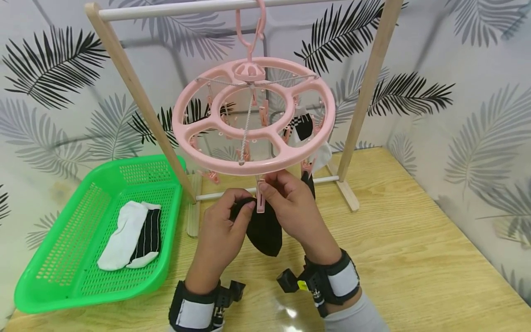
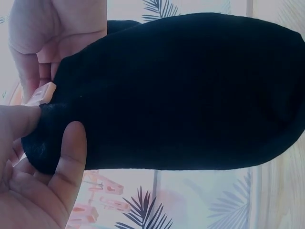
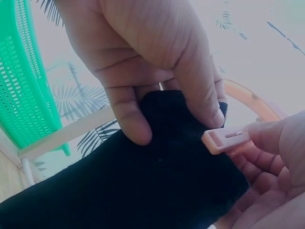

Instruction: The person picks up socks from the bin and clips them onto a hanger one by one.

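Note:
A black sock [image 1: 265,233] hangs by its edge from my left hand [image 1: 221,230], which pinches it between thumb and fingers. My right hand [image 1: 296,207] grips a pink clothespin [image 1: 260,198] below the near rim of a pink round drying hanger [image 1: 244,167]. In the right wrist view the clothespin [image 3: 226,139] lies against the edge of the black sock [image 3: 157,167]; whether its jaws have closed on the cloth, I cannot tell. The left wrist view is mostly filled by the sock [image 2: 190,95], and part of the clothespin [image 2: 45,94] shows beside the fingers.
The hanger hooks onto a white bar [image 1: 174,10] of a wooden rack [image 1: 369,87]. Socks, one checked [image 1: 304,125], hang at its right side. To the left, a green basket [image 1: 172,240] holds a white sock [image 1: 124,235] and a black striped sock [image 1: 148,235].

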Action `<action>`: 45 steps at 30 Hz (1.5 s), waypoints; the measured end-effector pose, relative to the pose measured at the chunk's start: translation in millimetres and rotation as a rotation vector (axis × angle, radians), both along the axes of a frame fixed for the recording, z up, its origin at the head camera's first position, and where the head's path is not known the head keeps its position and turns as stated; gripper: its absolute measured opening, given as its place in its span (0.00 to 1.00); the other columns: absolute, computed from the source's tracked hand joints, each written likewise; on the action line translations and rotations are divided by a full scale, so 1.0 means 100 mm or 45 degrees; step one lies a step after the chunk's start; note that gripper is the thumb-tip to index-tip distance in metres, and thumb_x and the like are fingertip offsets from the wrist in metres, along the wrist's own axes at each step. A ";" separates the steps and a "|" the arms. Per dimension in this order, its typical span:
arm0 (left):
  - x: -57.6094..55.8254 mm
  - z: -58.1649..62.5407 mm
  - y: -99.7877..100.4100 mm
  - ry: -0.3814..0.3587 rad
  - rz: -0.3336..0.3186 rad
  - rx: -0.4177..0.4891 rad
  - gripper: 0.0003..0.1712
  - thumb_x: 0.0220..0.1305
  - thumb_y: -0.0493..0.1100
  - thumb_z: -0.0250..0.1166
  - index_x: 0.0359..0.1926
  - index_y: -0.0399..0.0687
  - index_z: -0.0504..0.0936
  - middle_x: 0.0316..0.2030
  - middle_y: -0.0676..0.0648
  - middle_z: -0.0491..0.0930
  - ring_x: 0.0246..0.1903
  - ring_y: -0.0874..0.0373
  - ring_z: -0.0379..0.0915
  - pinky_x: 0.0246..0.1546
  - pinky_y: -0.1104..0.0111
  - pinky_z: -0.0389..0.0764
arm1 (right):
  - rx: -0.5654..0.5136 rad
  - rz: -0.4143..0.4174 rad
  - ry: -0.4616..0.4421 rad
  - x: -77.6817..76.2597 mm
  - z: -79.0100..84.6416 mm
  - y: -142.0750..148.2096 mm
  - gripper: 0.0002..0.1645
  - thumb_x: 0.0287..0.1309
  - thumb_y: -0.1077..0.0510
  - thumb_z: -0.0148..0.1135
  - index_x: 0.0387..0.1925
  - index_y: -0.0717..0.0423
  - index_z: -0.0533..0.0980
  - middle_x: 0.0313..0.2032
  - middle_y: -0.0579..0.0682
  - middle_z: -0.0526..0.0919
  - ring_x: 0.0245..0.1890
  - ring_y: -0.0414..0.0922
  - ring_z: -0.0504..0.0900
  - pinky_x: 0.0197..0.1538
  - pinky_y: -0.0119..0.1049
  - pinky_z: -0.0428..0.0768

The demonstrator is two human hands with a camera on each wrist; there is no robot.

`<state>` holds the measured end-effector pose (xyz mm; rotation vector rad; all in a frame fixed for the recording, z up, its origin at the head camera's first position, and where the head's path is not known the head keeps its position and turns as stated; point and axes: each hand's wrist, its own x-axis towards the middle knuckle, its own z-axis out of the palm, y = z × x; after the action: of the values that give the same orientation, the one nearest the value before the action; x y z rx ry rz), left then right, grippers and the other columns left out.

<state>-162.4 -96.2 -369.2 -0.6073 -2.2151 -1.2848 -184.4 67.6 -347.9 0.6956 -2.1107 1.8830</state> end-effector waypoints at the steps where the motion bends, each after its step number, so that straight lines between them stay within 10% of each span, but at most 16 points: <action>1: 0.00 0.01 0.00 -0.001 -0.001 0.003 0.06 0.68 0.34 0.63 0.44 0.42 0.79 0.32 0.49 0.80 0.26 0.59 0.70 0.24 0.67 0.72 | 0.006 0.008 -0.015 0.00 0.01 0.00 0.06 0.70 0.64 0.57 0.45 0.63 0.76 0.36 0.54 0.79 0.36 0.47 0.78 0.40 0.41 0.79; 20: 0.02 0.03 -0.01 -0.035 -0.007 -0.025 0.08 0.68 0.35 0.64 0.47 0.40 0.79 0.37 0.47 0.82 0.32 0.58 0.74 0.28 0.66 0.77 | 0.021 0.057 -0.097 0.01 0.02 0.02 0.09 0.69 0.61 0.59 0.46 0.63 0.75 0.40 0.55 0.78 0.40 0.49 0.77 0.44 0.39 0.78; 26: 0.10 0.08 -0.15 -0.114 0.107 0.002 0.12 0.66 0.37 0.66 0.49 0.40 0.81 0.40 0.46 0.84 0.42 0.56 0.80 0.34 0.62 0.84 | 0.030 0.080 -0.102 0.00 -0.02 0.02 0.09 0.69 0.61 0.59 0.46 0.63 0.75 0.38 0.55 0.78 0.38 0.49 0.76 0.41 0.38 0.77; 35: 0.14 0.48 -0.53 0.223 0.205 -0.124 0.05 0.67 0.36 0.65 0.42 0.39 0.83 0.42 0.47 0.82 0.42 0.58 0.78 0.39 0.79 0.78 | 0.021 0.093 -0.076 -0.04 0.00 0.01 0.09 0.70 0.61 0.58 0.45 0.64 0.75 0.37 0.55 0.78 0.37 0.48 0.77 0.42 0.36 0.77; 45: -0.32 0.99 -0.94 0.190 0.059 -0.439 0.25 0.55 0.22 0.51 0.53 0.35 0.80 0.62 0.36 0.69 0.59 0.42 0.67 0.44 0.60 0.73 | 0.014 0.082 -0.095 -0.02 0.02 0.03 0.09 0.70 0.62 0.58 0.46 0.65 0.75 0.38 0.56 0.78 0.38 0.48 0.77 0.42 0.35 0.77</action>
<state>-194.5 -190.6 -270.0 -0.7478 -2.3246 -0.8093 -186.6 71.0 -346.4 0.7146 -2.1705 1.9612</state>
